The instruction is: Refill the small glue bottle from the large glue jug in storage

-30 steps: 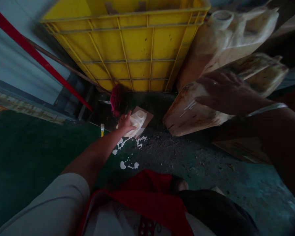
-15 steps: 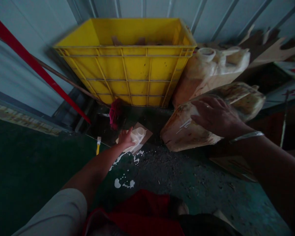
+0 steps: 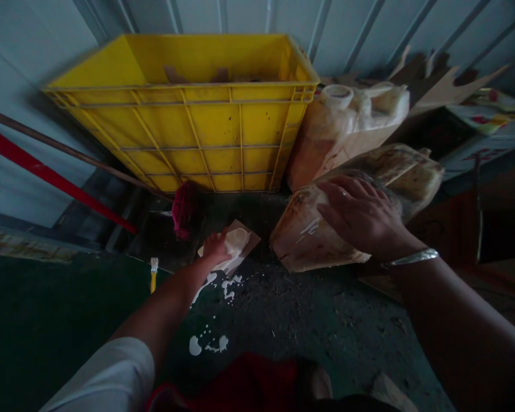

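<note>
My left hand [image 3: 217, 249] is closed around a small white cup [image 3: 238, 237], which rests on a piece of cardboard [image 3: 249, 249] on the floor. Something pale and creamy fills the cup's round opening. My right hand [image 3: 356, 209] lies with fingers stretched over a stained plastic jerrycan [image 3: 302, 240], which leans over on its side. White streaks mark the jerrycan's near face. Splashes of white liquid [image 3: 195, 345] spot the floor near my left forearm. A yellow-handled paintbrush [image 3: 153, 274] lies to the left of that arm.
A big yellow crate [image 3: 189, 126] stands against the metal wall, with a second jerrycan [image 3: 321, 137] at its right. A pink brush head [image 3: 181, 212] is on the floor before the crate. A red pole [image 3: 55, 177] slants in from the left. Cardboard boxes [image 3: 446, 229] sit at the right.
The view has shifted, so the crate and jerrycans appear farther left. My left hand keeps its hold on the cup, and my right hand stays on the jerrycan.
</note>
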The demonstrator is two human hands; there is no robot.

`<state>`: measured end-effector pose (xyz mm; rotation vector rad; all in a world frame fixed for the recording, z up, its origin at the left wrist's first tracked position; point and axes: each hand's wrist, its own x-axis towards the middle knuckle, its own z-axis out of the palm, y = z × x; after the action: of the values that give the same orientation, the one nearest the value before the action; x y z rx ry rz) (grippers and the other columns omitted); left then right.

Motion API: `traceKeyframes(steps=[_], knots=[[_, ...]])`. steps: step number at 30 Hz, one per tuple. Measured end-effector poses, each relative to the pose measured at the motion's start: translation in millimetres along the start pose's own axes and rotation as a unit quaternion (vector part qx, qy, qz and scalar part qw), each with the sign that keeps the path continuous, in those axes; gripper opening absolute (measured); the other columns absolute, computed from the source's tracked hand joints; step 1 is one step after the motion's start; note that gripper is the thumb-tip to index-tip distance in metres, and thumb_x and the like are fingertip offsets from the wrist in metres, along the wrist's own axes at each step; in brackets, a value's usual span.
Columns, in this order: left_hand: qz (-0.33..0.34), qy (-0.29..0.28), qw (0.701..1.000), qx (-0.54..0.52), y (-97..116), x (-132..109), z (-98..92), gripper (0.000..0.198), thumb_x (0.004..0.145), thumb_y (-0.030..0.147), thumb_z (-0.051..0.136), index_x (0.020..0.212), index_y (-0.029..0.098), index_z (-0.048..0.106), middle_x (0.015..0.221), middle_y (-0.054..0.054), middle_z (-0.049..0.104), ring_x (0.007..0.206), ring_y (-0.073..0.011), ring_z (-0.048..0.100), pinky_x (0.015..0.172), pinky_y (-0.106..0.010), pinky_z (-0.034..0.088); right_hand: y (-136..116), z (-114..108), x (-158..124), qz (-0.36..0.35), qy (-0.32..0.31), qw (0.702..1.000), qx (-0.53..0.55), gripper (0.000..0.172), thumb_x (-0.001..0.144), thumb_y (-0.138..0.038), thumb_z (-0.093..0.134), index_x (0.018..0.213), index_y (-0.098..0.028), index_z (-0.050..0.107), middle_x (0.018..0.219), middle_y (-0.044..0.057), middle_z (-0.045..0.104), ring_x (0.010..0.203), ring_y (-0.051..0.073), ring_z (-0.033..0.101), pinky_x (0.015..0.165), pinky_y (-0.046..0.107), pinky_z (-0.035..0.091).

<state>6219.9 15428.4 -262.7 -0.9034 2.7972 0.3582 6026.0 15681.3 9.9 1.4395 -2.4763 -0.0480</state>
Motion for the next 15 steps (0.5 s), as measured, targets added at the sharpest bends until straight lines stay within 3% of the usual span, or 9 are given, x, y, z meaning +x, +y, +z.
traceKeyframes(steps=[5, 15], knots=[[-0.002, -0.006, 1.0, 0.02, 0.1, 32.1, 0.3, 0.105, 0.061, 0.05, 0.074, 0.148, 0.027, 0.02, 0.123, -0.013, 0.049, 0.113, -0.0314, 0.049, 0.091, -0.037, 0.04, -27.6, 1.9, 5.5, 0.144, 0.033, 0.989, -0.02, 0.042, 0.092, -0.044, 0.044, 0.128, -0.024, 0.053, 0.128, 0.008, 0.055, 0.117, 0.031, 0.049, 0.086, 0.047, 0.047], [-0.002, 0.0, 1.0, 0.031, -12.8, 93.6, 4.6, 0.105, 0.063, 0.055, 0.072, 0.149, 0.027, 0.018, 0.125, -0.018, 0.046, 0.114, -0.037, 0.048, 0.092, -0.044, 0.039, -43.2, 2.2, 17.8, 0.242, -0.012, 0.97, -0.023, 0.045, 0.092, -0.045, 0.042, 0.133, -0.027, 0.049, 0.134, 0.008, 0.049, 0.121, 0.033, 0.044, 0.092, 0.053, 0.044]])
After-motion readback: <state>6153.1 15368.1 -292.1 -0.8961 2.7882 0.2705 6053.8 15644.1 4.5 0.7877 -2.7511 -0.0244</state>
